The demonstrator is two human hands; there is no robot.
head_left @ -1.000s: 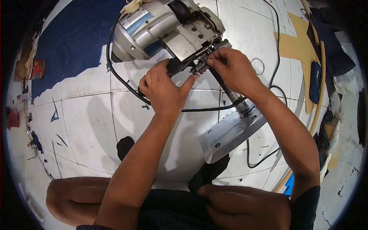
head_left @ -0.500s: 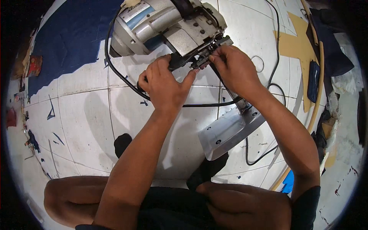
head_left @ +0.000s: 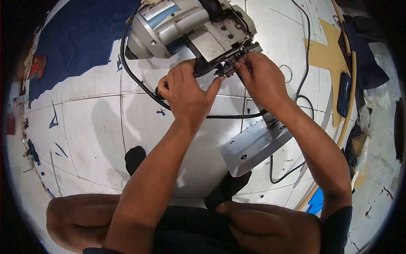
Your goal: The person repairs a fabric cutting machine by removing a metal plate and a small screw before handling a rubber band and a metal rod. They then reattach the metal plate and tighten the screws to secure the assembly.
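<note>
A silver and blue electric machine [head_left: 177, 29] lies on its side on the tiled floor at the top centre, its metal base plate [head_left: 253, 146] turned toward me. My left hand [head_left: 186, 91] is wrapped round the machine's black handle, with the thumb stretched to the small dark metal mechanism [head_left: 230, 65]. At that mechanism's right side, my right hand [head_left: 262, 78] has thumb and fingers pinched together on it. Whatever small part lies between those fingertips is hidden. A black cable [head_left: 228, 116] passes beneath both hands.
Dark blue fabric [head_left: 76, 46] spreads over the floor at the upper left, with scraps below it. Tan card [head_left: 325, 53], a dark blue pouch [head_left: 344, 94] and a long tan tube [head_left: 353, 93] lie at the right. My feet and folded legs are near the bottom.
The machine and both hands appear slightly farther right in the view. Both hands keep their places on the machine, with only a slight shift of the right fingers.
</note>
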